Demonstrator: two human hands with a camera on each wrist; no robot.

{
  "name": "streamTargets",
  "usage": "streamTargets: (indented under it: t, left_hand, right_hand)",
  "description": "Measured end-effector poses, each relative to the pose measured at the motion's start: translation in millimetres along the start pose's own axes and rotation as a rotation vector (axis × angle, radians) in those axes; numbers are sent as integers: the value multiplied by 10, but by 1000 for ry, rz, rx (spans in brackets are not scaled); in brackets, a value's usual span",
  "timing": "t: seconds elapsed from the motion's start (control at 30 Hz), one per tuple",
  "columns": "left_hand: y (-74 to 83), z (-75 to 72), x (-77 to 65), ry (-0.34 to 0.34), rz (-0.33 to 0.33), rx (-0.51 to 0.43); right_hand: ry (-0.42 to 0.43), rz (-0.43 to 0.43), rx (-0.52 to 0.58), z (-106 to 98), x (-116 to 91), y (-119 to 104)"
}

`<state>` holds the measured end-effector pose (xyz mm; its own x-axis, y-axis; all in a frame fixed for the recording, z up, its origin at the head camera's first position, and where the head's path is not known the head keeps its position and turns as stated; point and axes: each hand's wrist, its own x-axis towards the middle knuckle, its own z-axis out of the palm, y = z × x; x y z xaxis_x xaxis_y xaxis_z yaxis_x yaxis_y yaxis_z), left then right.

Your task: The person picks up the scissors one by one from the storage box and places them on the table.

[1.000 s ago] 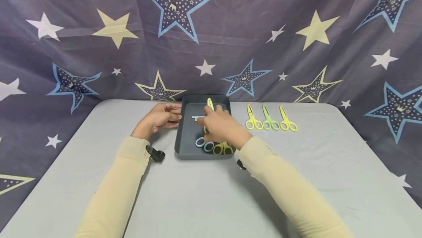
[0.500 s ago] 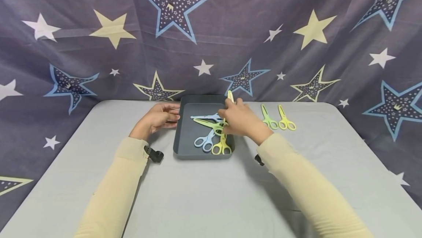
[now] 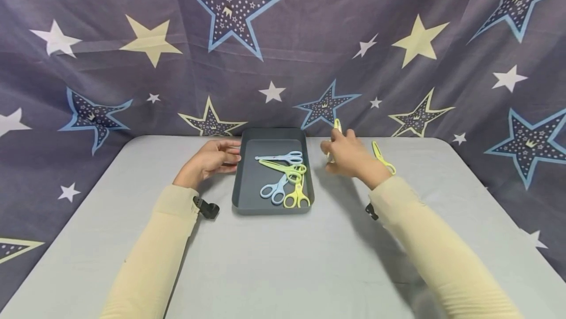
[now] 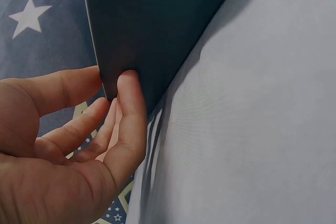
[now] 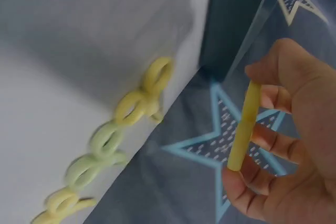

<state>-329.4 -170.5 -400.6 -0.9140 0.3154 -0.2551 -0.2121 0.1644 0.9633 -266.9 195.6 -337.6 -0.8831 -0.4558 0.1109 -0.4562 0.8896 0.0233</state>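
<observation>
My right hand (image 3: 351,156) holds yellow scissors (image 5: 245,127) edge-on between thumb and fingertips, just right of the dark grey tray (image 3: 247,201). Their tip sticks up above the hand in the head view. The fingers of my left hand (image 3: 211,159) touch the tray's outer left wall. Inside the tray lie upper blue scissors (image 3: 274,158), yellow-green scissors (image 3: 278,166), lower blue scissors (image 3: 273,192) and yellow scissors lying lower right (image 3: 295,197), partly overlapping.
On the table (image 3: 265,265), the right wrist view shows a row with near yellow scissors (image 5: 129,106), green scissors (image 5: 100,153) and far yellow scissors (image 5: 60,203). My right hand hides part of this row in the head view. A star-patterned cloth (image 3: 274,24) hangs behind.
My right hand has moved right, from above the tray to above the scissors on the table, carrying the yellow scissors along. My left hand has stayed at the tray wall.
</observation>
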Motion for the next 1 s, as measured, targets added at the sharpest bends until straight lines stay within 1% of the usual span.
streamTargets:
  t: [0.33,0.5,0.67,0.83,1.0]
  left_hand:
    - [2,-3,4,5,2,-3]
    - [-12,-16,8,8,-1,0]
    - [-21,-30,5,-2,3,2]
    - [-7,-22,5,-4,1,-3]
    - [-13,-16,14,0,-2,-9]
  right_hand:
    - [35,38,-1,156,-154,509]
    - [22,70,-27,223,-239,751]
    - [9,96,-14,244,-341,948]
    - [-19,95,3,233,-432,1109]
    - [-7,63,14,209,-522,1246]
